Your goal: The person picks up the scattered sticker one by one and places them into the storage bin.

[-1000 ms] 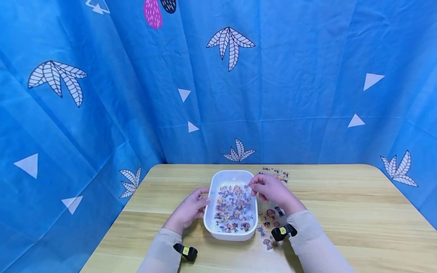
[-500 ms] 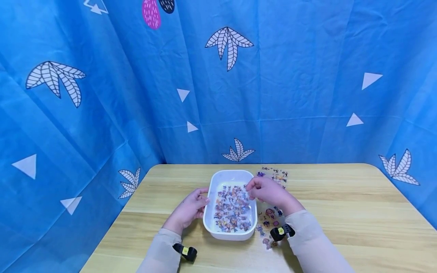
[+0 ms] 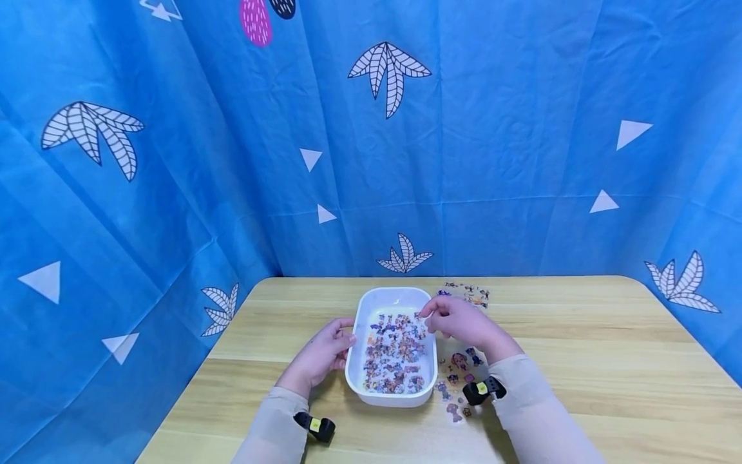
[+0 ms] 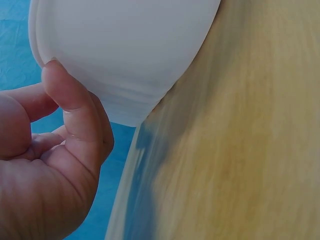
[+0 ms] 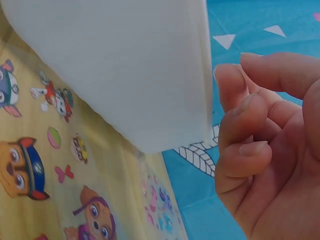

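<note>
The white tub is at the table, between the two hands; whether its base bears fully on the wood cannot be determined. Judged by its smooth, thin walls, it is light plastic: fairly stiff, slightly slick, unlikely to break, though a one-sided grip may let it tip. Recommended hold: the rim at mid-length, thumb over the edge, fingers supporting the wall outside. The left hand grips it in this manner at the tub's left rim. The right hand is at the tub's right rim, toward the far end, fingers curled in and thumb close to the forefinger; no held piece shows. The loose cutouts inside the tub appear to be thin film, near weightless and flexible, apt to cling or crease; a fingertip pinch at the edge is advised.

Appearance: tub plain white, oblong, rounded at the corners; no crack noted on visible surfaces. Cutouts small, multicoloured, scattered across the tub's floor, individual designs too small to read. Right of the tub lies a clear sheet printed with cartoon puppies; off its far right corner, a second printed sheet.
</note>
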Demonstrator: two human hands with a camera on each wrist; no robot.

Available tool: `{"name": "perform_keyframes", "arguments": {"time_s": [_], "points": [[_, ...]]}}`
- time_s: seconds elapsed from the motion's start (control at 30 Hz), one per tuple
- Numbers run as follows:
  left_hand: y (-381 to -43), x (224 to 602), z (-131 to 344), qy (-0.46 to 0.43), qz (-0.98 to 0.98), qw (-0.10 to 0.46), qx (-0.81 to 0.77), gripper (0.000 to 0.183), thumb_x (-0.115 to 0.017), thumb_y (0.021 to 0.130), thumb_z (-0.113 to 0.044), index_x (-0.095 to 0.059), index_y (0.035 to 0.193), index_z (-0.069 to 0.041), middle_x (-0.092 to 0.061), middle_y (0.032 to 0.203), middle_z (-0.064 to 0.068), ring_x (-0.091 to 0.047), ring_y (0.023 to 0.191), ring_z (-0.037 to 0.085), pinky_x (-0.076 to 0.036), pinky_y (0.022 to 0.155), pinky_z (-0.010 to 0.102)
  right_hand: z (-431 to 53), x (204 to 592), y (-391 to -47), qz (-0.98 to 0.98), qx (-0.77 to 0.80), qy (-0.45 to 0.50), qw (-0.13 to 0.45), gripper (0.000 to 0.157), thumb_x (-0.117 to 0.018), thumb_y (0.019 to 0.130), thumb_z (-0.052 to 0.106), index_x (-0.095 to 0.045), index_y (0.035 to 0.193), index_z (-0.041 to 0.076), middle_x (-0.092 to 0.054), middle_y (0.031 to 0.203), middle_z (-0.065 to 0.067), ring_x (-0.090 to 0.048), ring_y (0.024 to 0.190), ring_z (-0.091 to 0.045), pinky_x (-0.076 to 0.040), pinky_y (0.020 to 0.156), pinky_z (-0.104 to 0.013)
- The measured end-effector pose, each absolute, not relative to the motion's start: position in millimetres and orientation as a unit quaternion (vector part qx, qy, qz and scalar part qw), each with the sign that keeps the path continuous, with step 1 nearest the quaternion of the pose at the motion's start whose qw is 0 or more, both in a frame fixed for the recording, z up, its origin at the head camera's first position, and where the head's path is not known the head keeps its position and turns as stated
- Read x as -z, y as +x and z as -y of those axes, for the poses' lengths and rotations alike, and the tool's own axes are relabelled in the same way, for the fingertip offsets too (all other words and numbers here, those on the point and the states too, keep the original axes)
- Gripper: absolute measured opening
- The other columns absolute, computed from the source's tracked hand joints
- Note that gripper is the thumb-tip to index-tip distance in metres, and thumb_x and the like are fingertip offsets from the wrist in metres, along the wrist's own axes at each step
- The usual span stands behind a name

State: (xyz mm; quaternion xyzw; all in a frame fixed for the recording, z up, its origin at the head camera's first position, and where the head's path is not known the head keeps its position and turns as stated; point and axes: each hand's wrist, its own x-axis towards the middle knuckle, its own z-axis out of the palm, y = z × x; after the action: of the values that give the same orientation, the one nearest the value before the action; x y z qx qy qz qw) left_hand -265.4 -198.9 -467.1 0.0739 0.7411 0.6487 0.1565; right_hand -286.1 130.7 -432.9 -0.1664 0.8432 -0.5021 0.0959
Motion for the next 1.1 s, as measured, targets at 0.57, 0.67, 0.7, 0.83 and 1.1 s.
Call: {"name": "perform_keyframes", "arguments": {"time_s": [0.57,0.67,0.7,0.83,1.1], "points": [[-265,468,199,0.080,-0.733,0.156,-0.657,0.049,-0.055,0.103,-0.011,-0.041,0.149,-0.002,-0.059,0.104,0.016,-0.059,0.077,0.017,-0.054,0.062,0.027,-164,432,-291,-0.835,0.521,-0.165,0.071,0.025,-0.069,0.093,0.020,-0.069,0.116,0.009,-0.065,0.091,-0.012,-0.061,0.081,-0.029,-0.054,0.074,-0.051],[-265,469,198,0.084,-0.728,0.159,-0.661,0.050,-0.055,0.103,-0.010,-0.039,0.149,-0.001,-0.059,0.104,0.016,-0.059,0.077,0.017,-0.054,0.062,0.027,-171,433,-293,-0.833,0.524,-0.160,0.075,0.026,-0.069,0.094,0.022,-0.068,0.116,0.010,-0.064,0.091,-0.016,-0.059,0.076,-0.029,-0.054,0.069,-0.047],[-265,469,198,0.084,-0.729,0.159,-0.661,0.050,-0.055,0.103,-0.010,-0.039,0.150,-0.001,-0.059,0.104,0.015,-0.059,0.077,0.017,-0.054,0.062,0.027,-173,434,-293,-0.833,0.525,-0.159,0.076,0.026,-0.069,0.094,0.022,-0.068,0.118,0.010,-0.064,0.091,-0.015,-0.058,0.074,-0.028,-0.053,0.067,-0.044],[-266,469,198,0.084,-0.729,0.156,-0.661,0.050,-0.054,0.104,-0.012,-0.039,0.150,-0.002,-0.060,0.104,0.016,-0.059,0.077,0.016,-0.054,0.062,0.027,-182,434,-293,-0.828,0.531,-0.164,0.078,0.031,-0.065,0.096,0.018,-0.064,0.124,0.004,-0.061,0.085,-0.013,-0.054,0.069,-0.026,-0.051,0.062,-0.040],[-265,468,199,0.086,-0.729,0.159,-0.660,0.051,-0.053,0.104,-0.011,-0.037,0.151,-0.001,-0.060,0.108,0.021,-0.060,0.077,0.017,-0.056,0.062,0.028,-196,446,-291,-0.835,0.518,-0.163,0.093,0.030,-0.064,0.096,0.014,-0.063,0.122,0.001,-0.059,0.084,-0.011,-0.053,0.070,-0.024,-0.052,0.068,-0.043]]}}
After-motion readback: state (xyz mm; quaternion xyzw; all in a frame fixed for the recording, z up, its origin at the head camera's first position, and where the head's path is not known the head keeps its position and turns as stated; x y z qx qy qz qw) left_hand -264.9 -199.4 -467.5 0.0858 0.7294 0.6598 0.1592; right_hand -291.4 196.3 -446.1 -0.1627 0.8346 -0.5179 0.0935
